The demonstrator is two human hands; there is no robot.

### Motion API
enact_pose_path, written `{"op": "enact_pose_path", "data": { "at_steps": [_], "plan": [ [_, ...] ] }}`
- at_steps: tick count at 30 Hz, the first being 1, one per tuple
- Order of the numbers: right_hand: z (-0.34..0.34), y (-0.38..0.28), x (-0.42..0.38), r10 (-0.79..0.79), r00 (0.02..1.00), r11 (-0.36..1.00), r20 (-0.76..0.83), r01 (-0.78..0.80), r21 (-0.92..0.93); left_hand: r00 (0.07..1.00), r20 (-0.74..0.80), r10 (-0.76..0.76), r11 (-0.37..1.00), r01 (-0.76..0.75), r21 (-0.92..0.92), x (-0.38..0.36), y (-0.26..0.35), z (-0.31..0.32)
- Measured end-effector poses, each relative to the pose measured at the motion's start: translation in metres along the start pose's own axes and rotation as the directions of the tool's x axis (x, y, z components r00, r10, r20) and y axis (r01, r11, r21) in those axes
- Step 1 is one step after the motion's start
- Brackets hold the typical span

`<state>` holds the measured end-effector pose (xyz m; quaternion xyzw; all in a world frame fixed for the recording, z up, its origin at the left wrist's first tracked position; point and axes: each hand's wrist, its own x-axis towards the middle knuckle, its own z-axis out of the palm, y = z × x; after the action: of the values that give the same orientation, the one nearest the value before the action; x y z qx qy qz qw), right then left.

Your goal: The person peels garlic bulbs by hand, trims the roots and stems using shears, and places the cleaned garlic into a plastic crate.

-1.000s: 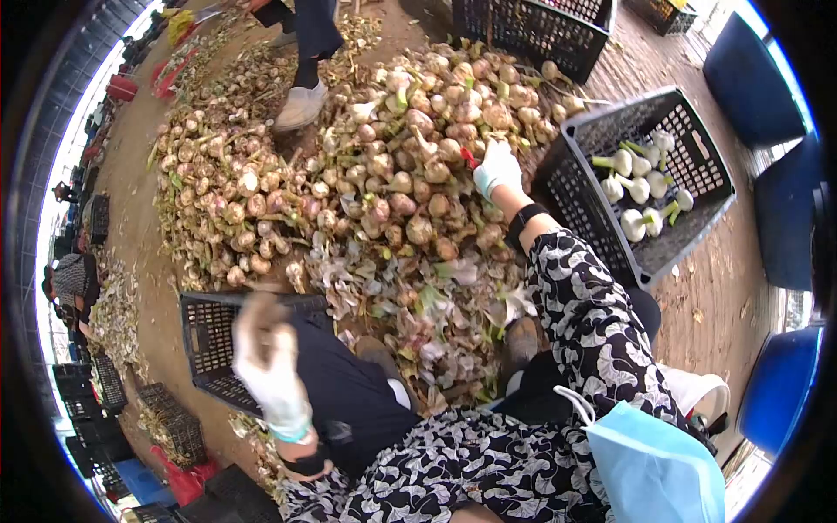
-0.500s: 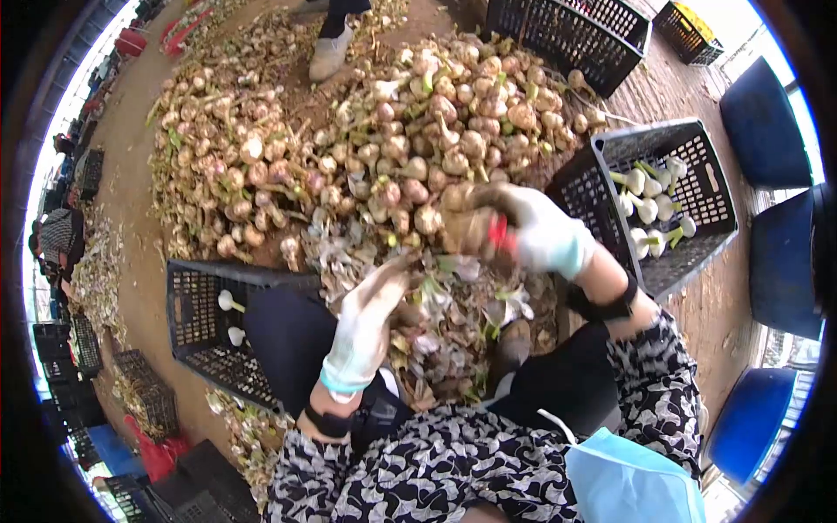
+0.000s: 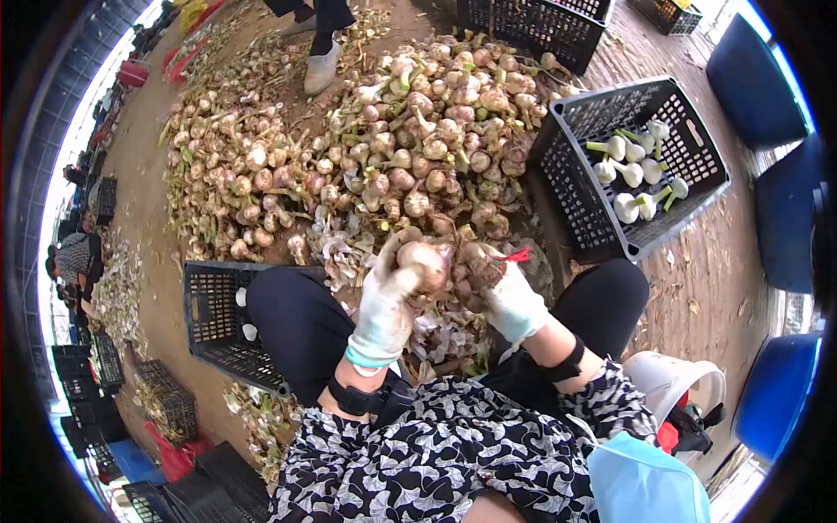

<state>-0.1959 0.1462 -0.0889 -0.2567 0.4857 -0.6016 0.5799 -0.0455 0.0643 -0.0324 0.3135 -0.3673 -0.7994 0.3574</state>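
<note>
My left hand, in a white glove with soiled fingers, is wrapped round a garlic bulb above the pile's near edge. Just to its right, my right hand is closed, its gloved fingers dark with soil; a red strip shows at them, and what it belongs to is hidden. The two hands almost touch. Beyond them spreads a large heap of unpeeled garlic. Loose skins lie below the hands.
A black crate with clean white garlic stands at the right, another crate beside my left knee. A white bucket is near my right knee. Blue tubs line the right side. A person's shoe is beyond the heap.
My left hand has risen and closed on a bulb. My right hand has moved down and closer to it. The view has shifted, bringing the white bucket into sight.
</note>
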Motion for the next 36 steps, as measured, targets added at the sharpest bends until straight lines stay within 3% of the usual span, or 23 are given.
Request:
{"op": "enact_pose_path", "data": {
  "at_steps": [1, 2, 4, 5, 7, 8, 9, 12, 14, 17, 18, 21, 23, 25, 26, 28, 29, 30, 31, 32, 33, 35, 36],
  "plan": [
    [-0.001, 0.010, 0.003, -0.053, 0.999, 0.997, -0.004, 0.054, 0.063, 1.000, 0.007, -0.004, 1.000, 0.004, 0.007, -0.003, -0.001, 0.002],
    [-0.005, 0.015, 0.004, -0.059, 0.998, 0.996, -0.008, 0.059, 0.068, 0.999, 0.018, 0.042, 0.988, -0.044, 0.150, -0.005, -0.002, 0.002],
    [-0.008, 0.012, 0.007, -0.065, 0.998, 0.985, 0.005, 0.065, -0.160, 0.990, 0.053, 0.131, 0.898, -0.141, 0.417, -0.008, -0.003, 0.003],
    [-0.008, 0.009, 0.007, -0.066, 0.998, 0.985, 0.007, 0.066, -0.160, 0.990, 0.052, 0.133, 0.897, -0.142, 0.417, -0.009, -0.002, 0.005],
    [0.008, -0.016, 0.005, -0.078, 0.995, 0.982, -0.064, 0.066, -0.175, 0.858, 0.339, 0.386, 0.398, -0.486, 0.778, -0.010, 0.001, 0.008],
    [0.011, -0.027, 0.003, -0.114, 0.991, 0.949, -0.068, 0.088, -0.302, 0.806, 0.390, 0.446, 0.355, -0.559, 0.749, -0.010, 0.003, 0.014],
    [0.010, -0.029, 0.005, -0.114, 0.991, 0.950, -0.068, 0.089, -0.300, 0.806, 0.391, 0.445, 0.353, -0.559, 0.750, -0.010, 0.003, 0.015],
    [0.005, -0.033, 0.005, -0.332, 0.943, 0.774, 0.033, 0.292, -0.562, 0.795, 0.410, 0.447, 0.347, -0.577, 0.740, -0.011, -0.001, 0.014],
    [0.005, -0.038, 0.002, -0.181, 0.983, 0.969, -0.013, 0.176, -0.176, 0.881, 0.305, 0.361, 0.583, -0.468, 0.664, -0.011, -0.006, 0.006],
    [-0.008, -0.030, 0.005, -0.216, 0.975, 0.965, 0.054, 0.222, -0.142, 0.886, 0.315, 0.340, 0.603, -0.463, 0.649, -0.013, -0.007, 0.004],
    [-0.016, -0.028, 0.010, -0.261, 0.954, 0.926, 0.147, 0.290, -0.240, 0.887, 0.316, 0.337, 0.604, -0.461, 0.651, -0.014, -0.007, 0.005],
    [-0.026, -0.025, 0.006, -0.101, 0.977, 0.974, 0.190, 0.135, -0.180, 0.881, 0.329, 0.342, 0.540, -0.470, 0.698, -0.016, -0.005, 0.007],
    [-0.036, -0.005, 0.018, -0.142, 0.969, 0.971, 0.201, 0.176, -0.159, 0.871, 0.323, 0.371, 0.524, -0.484, 0.701, -0.016, -0.006, 0.008],
    [-0.040, -0.007, 0.022, -0.468, 0.794, 0.697, 0.388, 0.602, -0.390, 0.835, 0.382, 0.397, 0.430, -0.537, 0.726, -0.015, -0.002, 0.009],
    [-0.039, -0.008, 0.018, -0.468, 0.794, 0.698, 0.387, 0.601, -0.389, 0.795, 0.441, 0.416, 0.331, -0.584, 0.741, -0.014, -0.001, 0.009],
    [-0.016, -0.041, 0.000, -0.217, 0.959, 0.934, 0.180, 0.257, -0.246, 0.758, 0.482, 0.440, 0.282, -0.626, 0.727, -0.014, -0.002, 0.012],
    [-0.010, -0.043, -0.002, -0.218, 0.960, 0.935, 0.178, 0.257, -0.245, 0.716, 0.523, 0.462, 0.231, -0.666, 0.709, -0.013, -0.002, 0.014],
    [-0.005, -0.045, -0.003, -0.095, 0.987, 0.992, 0.128, 0.105, -0.071, 0.716, 0.525, 0.460, 0.231, -0.667, 0.708, -0.016, -0.002, 0.021],
    [-0.003, -0.045, -0.004, 0.037, 0.994, 0.993, 0.102, -0.049, 0.111, 0.874, 0.275, 0.400, 0.588, -0.475, 0.655, -0.020, 0.000, 0.030],
    [-0.005, -0.040, -0.003, -0.079, 0.994, 0.990, 0.081, 0.088, -0.107, 0.972, 0.044, 0.232, 0.853, -0.224, 0.471, -0.023, 0.001, 0.035],
    [0.002, -0.051, -0.008, -0.048, 0.998, 0.963, 0.040, 0.057, -0.263, 0.994, 0.096, 0.049, 0.998, -0.053, 0.041, -0.005, -0.010, 0.009],
    [0.005, -0.040, -0.003, -0.297, 0.953, 0.829, 0.056, 0.286, -0.480, 0.980, -0.040, -0.196, 0.864, 0.153, -0.479, 0.003, -0.014, 0.003],
    [0.004, -0.038, -0.002, -0.284, 0.958, 0.870, 0.043, 0.277, -0.408, 0.956, -0.127, -0.265, 0.944, 0.230, -0.236, 0.000, -0.002, 0.023]
  ]
}}
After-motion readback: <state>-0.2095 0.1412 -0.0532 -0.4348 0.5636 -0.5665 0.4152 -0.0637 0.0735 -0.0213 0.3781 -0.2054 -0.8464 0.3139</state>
